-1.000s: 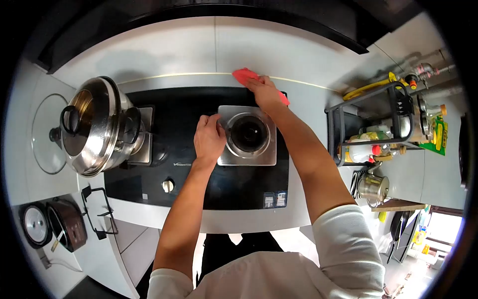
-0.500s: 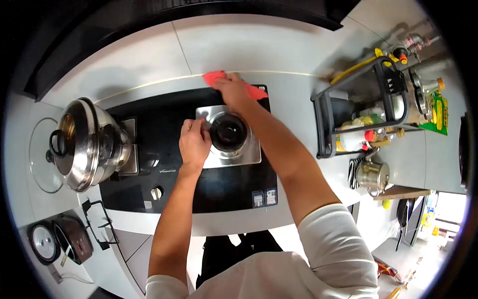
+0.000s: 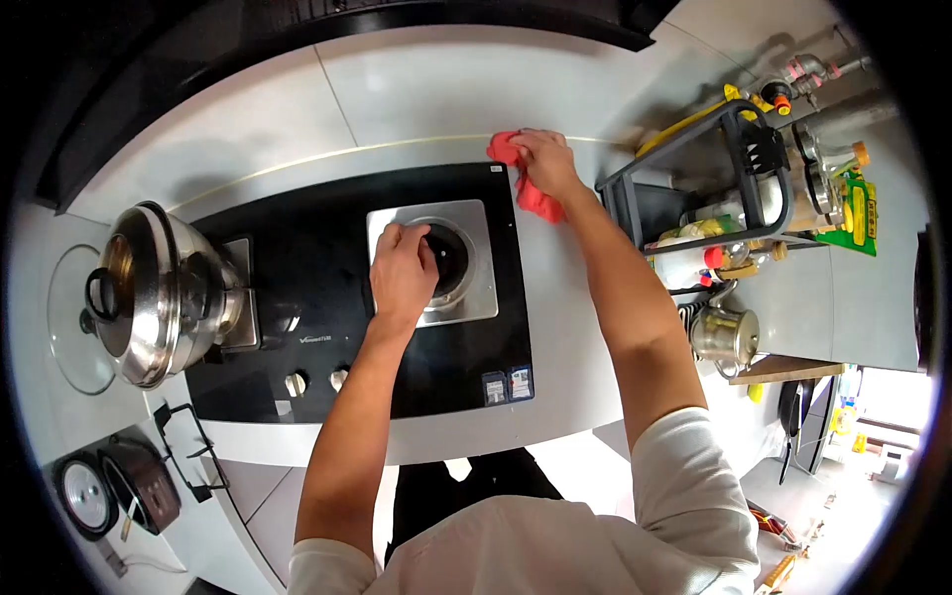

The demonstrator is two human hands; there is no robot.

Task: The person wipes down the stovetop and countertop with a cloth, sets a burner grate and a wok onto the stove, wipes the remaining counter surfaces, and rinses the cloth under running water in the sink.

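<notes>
Compared with the frame half a second ago, the right hand (image 3: pixel 547 167) has carried the red cloth (image 3: pixel 538 201) off the rear edge of the black cooktop (image 3: pixel 327 248) and round its back right corner. The cloth now lies on the pale worktop (image 3: pixel 575 297) just beside that corner, one bunched end by the fingertips and the rest trailing towards the wearer. The right hand is closed down over the cloth, fingers bent, holding it against the surface.

The left hand (image 3: pixel 404 270) has shifted too, from the left edge of the square metal plate (image 3: pixel 478 302) to over its left part, partly covering the dark burner (image 3: pixel 453 260). Its fingers are curled with a narrow gap to the thumb; from above I can't fairly tell whether it touches the burner or grips anything.

A second control knob (image 3: pixel 338 379) now shows beside the left forearm. The lidded steel pot (image 3: pixel 164 297) remains at the cooktop's left end, and the black rack (image 3: pixel 610 208) stands to the right of the cloth.
</notes>
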